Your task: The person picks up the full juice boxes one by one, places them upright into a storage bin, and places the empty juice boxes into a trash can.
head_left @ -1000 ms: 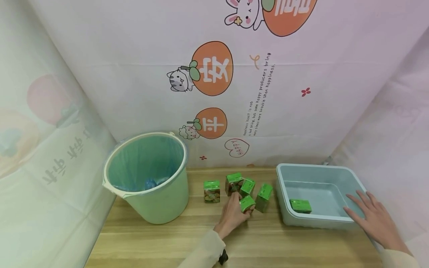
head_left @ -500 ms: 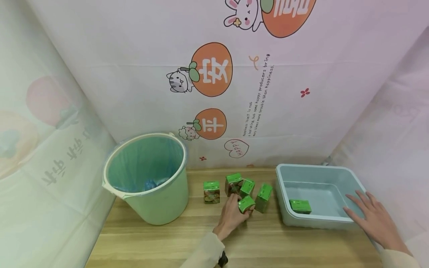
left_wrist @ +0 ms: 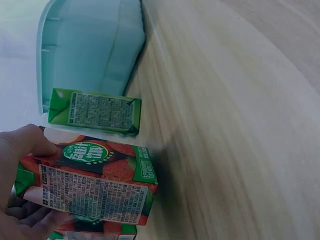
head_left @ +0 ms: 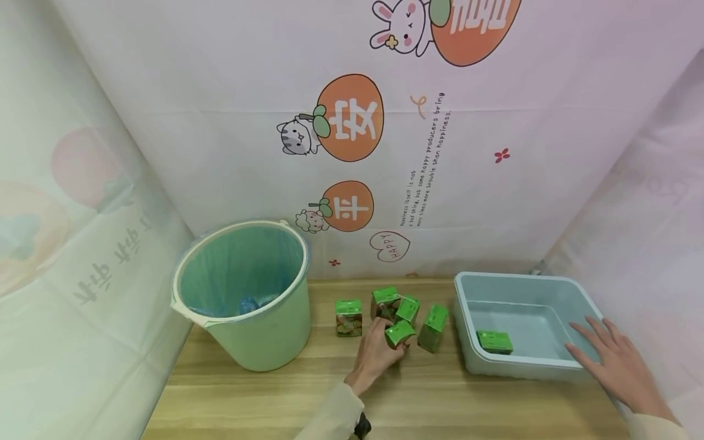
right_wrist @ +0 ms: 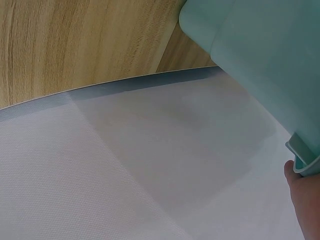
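My left hand [head_left: 375, 353] grips a small juice box [left_wrist: 95, 175] with strawberry pictures and a green top, thumb on one side and fingers curled round the other. In the head view its green top is tilted, and the left wrist view shows it close over the table. Just beyond it are a box with a brown front [head_left: 383, 304] and another green-topped box [head_left: 407, 309]. A green box [head_left: 432, 328] stands to its right. My right hand [head_left: 620, 368] rests with fingers spread and extended over the right rim of a light blue basin [head_left: 528, 360].
Inside the basin's near left corner lies one green box [head_left: 494, 342]. A pale green bucket [head_left: 269, 342] with a bag liner stands on the left. Between bucket and left hand is another juice box [head_left: 349, 318]. Printed cloth walls [head_left: 247, 159] enclose the wooden table [head_left: 440, 403].
My left hand has shifted slightly left with the juice box, which has tilted and moved away from the green box on its right. The right hand has stayed at the basin's rim.
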A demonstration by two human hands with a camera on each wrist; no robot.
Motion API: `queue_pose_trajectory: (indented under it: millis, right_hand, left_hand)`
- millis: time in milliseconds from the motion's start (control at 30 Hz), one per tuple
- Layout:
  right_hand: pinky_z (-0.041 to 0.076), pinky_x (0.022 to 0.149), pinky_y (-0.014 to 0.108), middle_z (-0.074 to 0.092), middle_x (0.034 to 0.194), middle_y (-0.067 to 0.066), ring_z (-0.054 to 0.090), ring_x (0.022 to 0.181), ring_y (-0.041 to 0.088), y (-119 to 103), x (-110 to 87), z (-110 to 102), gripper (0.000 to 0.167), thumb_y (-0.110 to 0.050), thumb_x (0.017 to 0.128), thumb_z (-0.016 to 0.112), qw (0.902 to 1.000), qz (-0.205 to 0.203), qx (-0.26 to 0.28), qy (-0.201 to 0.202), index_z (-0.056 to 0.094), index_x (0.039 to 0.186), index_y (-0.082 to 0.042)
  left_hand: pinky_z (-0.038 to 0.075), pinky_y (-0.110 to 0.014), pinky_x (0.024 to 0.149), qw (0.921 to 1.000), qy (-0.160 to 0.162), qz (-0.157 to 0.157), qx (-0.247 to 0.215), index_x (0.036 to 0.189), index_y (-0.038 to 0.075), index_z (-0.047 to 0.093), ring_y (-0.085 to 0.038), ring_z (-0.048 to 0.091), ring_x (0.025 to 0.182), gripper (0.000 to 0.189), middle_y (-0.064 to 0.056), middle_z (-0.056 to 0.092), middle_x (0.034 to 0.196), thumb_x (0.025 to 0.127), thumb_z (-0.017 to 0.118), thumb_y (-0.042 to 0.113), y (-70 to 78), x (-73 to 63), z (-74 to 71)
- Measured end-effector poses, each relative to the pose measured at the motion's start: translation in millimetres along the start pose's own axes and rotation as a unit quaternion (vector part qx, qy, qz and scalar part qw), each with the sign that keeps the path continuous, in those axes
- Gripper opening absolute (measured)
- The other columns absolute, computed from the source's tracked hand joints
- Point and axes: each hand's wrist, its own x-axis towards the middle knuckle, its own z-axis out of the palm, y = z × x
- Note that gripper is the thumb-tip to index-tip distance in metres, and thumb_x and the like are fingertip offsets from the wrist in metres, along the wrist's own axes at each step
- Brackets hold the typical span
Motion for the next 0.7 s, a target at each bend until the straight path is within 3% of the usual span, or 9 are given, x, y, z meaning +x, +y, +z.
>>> queue_pose_trajectory:
  millis: [200, 633, 700]
  right_hand:
    - [-0.003, 0.125, 0.066, 0.026, 0.163, 0.037, 0.005, 0.155, 0.057, -0.9, 1.9, -0.8, 0.065, -0.030, 0.107, 0.060, 0.9998, 0.016, 0.006, -0.012, 0.035, 0.162, -0.006]
    - [-0.004, 0.126, 0.065, 0.026, 0.165, 0.034, 0.002, 0.158, 0.052, -0.5, -0.3, -0.5, 0.066, -0.029, 0.106, 0.061, 0.9999, 0.009, 0.006, -0.006, 0.035, 0.164, -0.010]
    - [0.002, 0.123, 0.070, 0.030, 0.162, 0.036, 0.008, 0.155, 0.057, -0.4, -0.9, -0.6, 0.063, -0.027, 0.107, 0.060, 0.9999, -0.010, -0.002, 0.000, 0.036, 0.162, -0.009]
  left_hand:
    - [0.054, -0.023, 0.072, 0.9996, 0.006, 0.024, -0.016, 0.113, 0.004, 0.068, -0.008, 0.059, 0.084, 0.037, -0.002, 0.064, 0.104, 0.082, 0.088, 0.010, 5.7, 3.5, -8.7]
    - [0.056, -0.023, 0.078, 0.9983, -0.005, 0.053, -0.024, 0.115, 0.003, 0.067, -0.012, 0.064, 0.094, 0.039, -0.006, 0.067, 0.112, 0.083, 0.087, 0.011, 38.4, 17.5, -34.8]
    - [0.057, -0.024, 0.080, 0.9983, -0.011, 0.049, -0.028, 0.116, 0.002, 0.068, -0.014, 0.065, 0.097, 0.039, -0.008, 0.068, 0.115, 0.083, 0.087, 0.010, 43.7, 19.9, -39.2]
